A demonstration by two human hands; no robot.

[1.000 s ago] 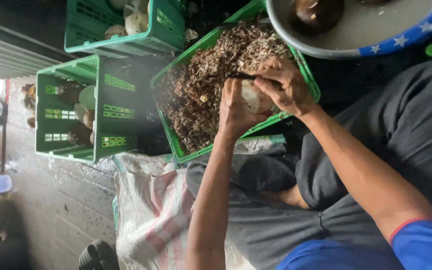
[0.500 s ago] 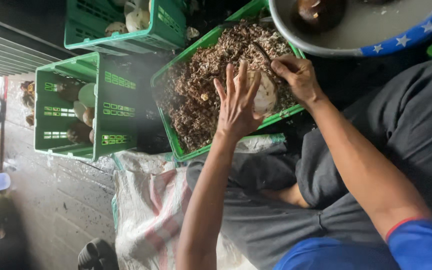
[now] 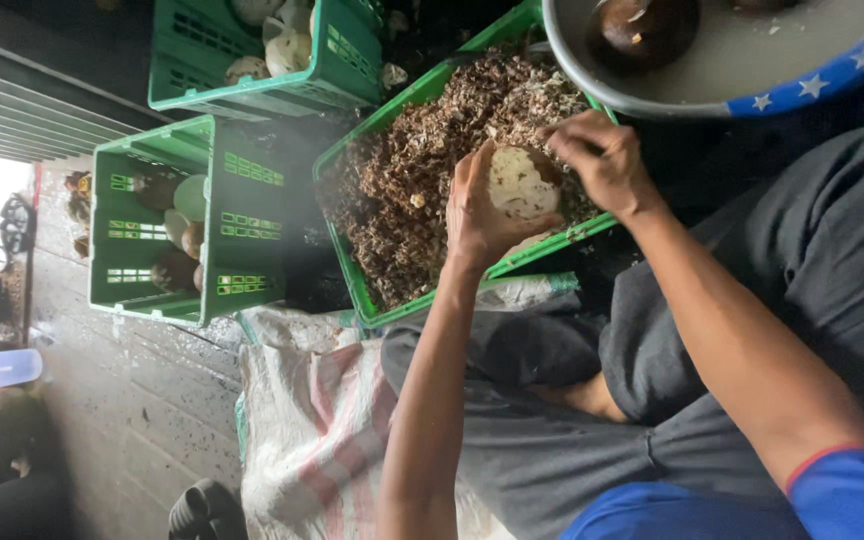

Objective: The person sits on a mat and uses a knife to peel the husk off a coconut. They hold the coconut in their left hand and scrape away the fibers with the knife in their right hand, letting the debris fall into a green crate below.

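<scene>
My left hand (image 3: 474, 215) cups a round, pale, partly peeled coconut (image 3: 520, 183) from below, over a green crate (image 3: 542, 250) full of brown husk shavings (image 3: 422, 190). My right hand (image 3: 602, 160) is curled in a fist against the coconut's upper edge. It grips a thin dark knife, which the fingers almost entirely hide. Both forearms reach over my lap in grey shorts (image 3: 752, 300).
A metal bowl with a blue starred rim (image 3: 812, 85) holds cloudy water and a dark brown coconut (image 3: 642, 30). Two more green crates (image 3: 242, 210) (image 3: 337, 60) hold coconuts. A striped woven sack (image 3: 312, 430) lies on the wet floor. A sandal (image 3: 202, 510) is at the bottom.
My left hand opened flat over the shavings half a second ago and now cups the coconut again. The coconut has turned, so its pale face shows. My right hand has come back onto its edge.
</scene>
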